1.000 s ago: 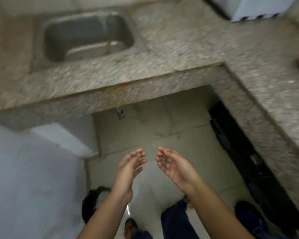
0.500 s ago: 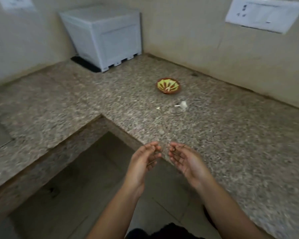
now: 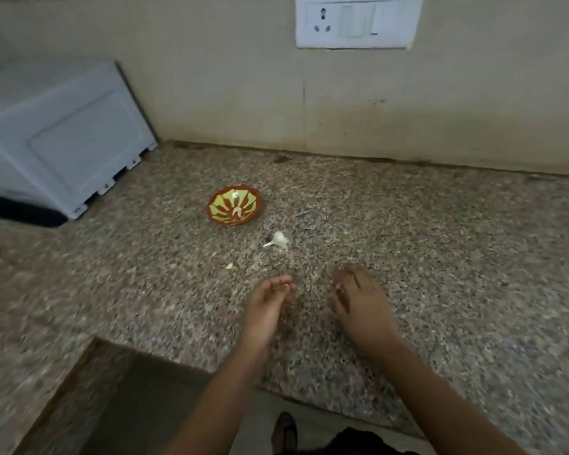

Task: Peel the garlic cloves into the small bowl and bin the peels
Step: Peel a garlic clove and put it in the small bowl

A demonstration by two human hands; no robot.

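Note:
A small red and yellow patterned bowl (image 3: 234, 205) stands on the granite counter (image 3: 440, 257) with a pale clove in it. Just right of and nearer than the bowl lies a white piece of garlic (image 3: 278, 240) with its stem. A tiny pale scrap (image 3: 229, 266) lies to the left. My left hand (image 3: 270, 300) hovers over the counter, palm turned inward, fingers relaxed, holding nothing. My right hand (image 3: 358, 300) is palm down beside it, fingers loosely bent, also holding nothing. Both hands are nearer than the garlic, apart from it.
A white boxy appliance (image 3: 63, 136) sits at the back left on the counter. A wall socket plate (image 3: 355, 21) is above. The counter has an inner corner edge (image 3: 99, 339) at the lower left, with floor below.
The view swung from the sink and floor to the counter corner. Both hands came up over the counter towards the garlic, and the right hand turned palm down.

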